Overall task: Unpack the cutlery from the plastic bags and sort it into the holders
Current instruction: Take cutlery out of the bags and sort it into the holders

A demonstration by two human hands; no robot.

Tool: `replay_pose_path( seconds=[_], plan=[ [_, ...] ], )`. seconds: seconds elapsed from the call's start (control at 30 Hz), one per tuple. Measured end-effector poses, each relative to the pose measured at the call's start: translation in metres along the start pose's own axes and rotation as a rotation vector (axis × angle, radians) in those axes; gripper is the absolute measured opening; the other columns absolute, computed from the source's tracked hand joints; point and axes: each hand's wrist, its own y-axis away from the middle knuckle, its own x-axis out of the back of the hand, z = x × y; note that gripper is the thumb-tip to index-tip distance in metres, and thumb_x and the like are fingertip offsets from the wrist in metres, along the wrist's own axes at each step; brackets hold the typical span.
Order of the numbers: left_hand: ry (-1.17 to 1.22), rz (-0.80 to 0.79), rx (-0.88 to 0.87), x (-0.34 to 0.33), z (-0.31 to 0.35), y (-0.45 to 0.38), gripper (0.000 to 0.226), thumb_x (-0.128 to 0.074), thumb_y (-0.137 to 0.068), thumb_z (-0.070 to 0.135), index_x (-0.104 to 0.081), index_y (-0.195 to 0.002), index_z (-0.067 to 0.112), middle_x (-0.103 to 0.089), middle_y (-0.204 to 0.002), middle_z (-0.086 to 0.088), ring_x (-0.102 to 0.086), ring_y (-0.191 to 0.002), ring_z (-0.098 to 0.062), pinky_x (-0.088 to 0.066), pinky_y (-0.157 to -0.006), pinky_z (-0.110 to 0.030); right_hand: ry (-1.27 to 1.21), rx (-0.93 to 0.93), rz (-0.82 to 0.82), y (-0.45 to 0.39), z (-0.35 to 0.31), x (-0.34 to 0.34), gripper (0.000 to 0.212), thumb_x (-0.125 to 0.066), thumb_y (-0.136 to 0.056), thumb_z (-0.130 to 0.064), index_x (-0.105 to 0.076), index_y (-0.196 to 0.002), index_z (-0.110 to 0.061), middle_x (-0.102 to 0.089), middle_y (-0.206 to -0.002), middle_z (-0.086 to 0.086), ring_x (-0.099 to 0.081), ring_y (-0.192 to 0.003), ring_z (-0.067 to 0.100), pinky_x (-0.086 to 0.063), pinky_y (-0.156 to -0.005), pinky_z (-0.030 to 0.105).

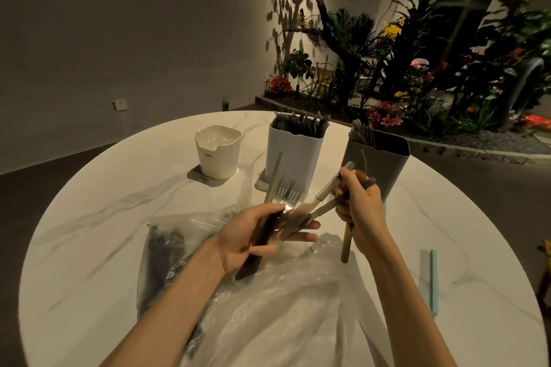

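The sorting looks partly done; the white holder [293,152] at the middle of the surface [98,188] is packed with dark cutlery, the grey holder [384,164] to its right shows only a few pieces, and the cream holder [217,152] on the left appears empty, though its inside is hard to read. The left hand [253,240] grips a mixed bundle of forks [287,192] and knives, its outer fingers stretched under them; the right hand [359,207] has its fingers curled around a few pieces pulled from that bundle. An opened plastic bag [283,307] lies beneath the hands; a sealed bag of cutlery [167,256] waits on the left, so a good share remains.
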Motion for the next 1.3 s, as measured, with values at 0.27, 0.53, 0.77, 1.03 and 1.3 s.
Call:
replay_pose_path(
  seconds=[0.27,0.53,0.77,1.03,1.3],
  plan=[
    [-0.085,0.251,-0.136,-0.005,0.0,-0.003,0.037,-0.051,-0.103,0.036,-0.07,-0.123,0.01,-0.072,-0.12,-0.016,-0.074,-0.079,-0.027,-0.052,-0.059,-0.024,-0.138,0.051,0.068,0.001,0.001,0.005,0.035,-0.055,-0.103,-0.033,-0.057,-0.077,-0.01,-0.05,-0.055,0.0,-0.04,-0.041,0.005,-0.033,-0.042,0.018],
    [-0.038,0.324,-0.341,-0.001,-0.006,-0.012,0.043,-0.067,-0.09,0.028,-0.067,-0.12,-0.003,-0.075,-0.095,-0.016,-0.035,-0.044,-0.004,-0.022,-0.033,-0.012,-0.255,0.099,0.241,0.013,0.007,-0.012,0.025,-0.055,-0.102,-0.033,-0.058,-0.092,-0.011,-0.055,-0.058,-0.005,-0.046,-0.049,0.004,-0.038,-0.045,0.016],
    [-0.112,0.41,-0.402,-0.011,-0.004,-0.006,0.042,-0.073,-0.08,0.031,-0.07,-0.113,0.005,-0.076,-0.105,-0.009,-0.075,-0.082,-0.03,-0.018,-0.033,-0.016,-0.315,0.109,0.198,0.027,0.012,-0.024,0.019,-0.059,-0.101,-0.027,-0.065,-0.087,-0.016,-0.063,-0.064,-0.003,-0.048,-0.054,0.006,-0.038,-0.043,0.015],
    [-0.01,0.479,-0.507,-0.014,-0.005,-0.012,0.033,-0.065,-0.094,0.017,-0.061,-0.119,-0.003,-0.073,-0.114,-0.021,-0.075,-0.092,-0.026,-0.025,-0.033,-0.014,-0.329,0.006,0.124,0.032,0.017,-0.025,0.016,-0.069,-0.094,-0.018,-0.067,-0.08,-0.011,-0.061,-0.059,-0.002,-0.046,-0.045,0.008,-0.038,-0.04,0.015],
    [0.063,0.599,-0.608,0.005,0.016,-0.013,0.017,-0.067,-0.095,0.015,-0.066,-0.101,-0.001,-0.073,-0.106,-0.025,-0.059,-0.054,-0.013,-0.027,-0.032,-0.014,0.026,0.007,-0.181,0.028,0.016,-0.006,0.013,-0.081,-0.079,-0.028,-0.079,-0.081,-0.016,-0.056,-0.056,-0.006,-0.037,-0.058,0.009,-0.03,-0.051,0.022]
  ],
)
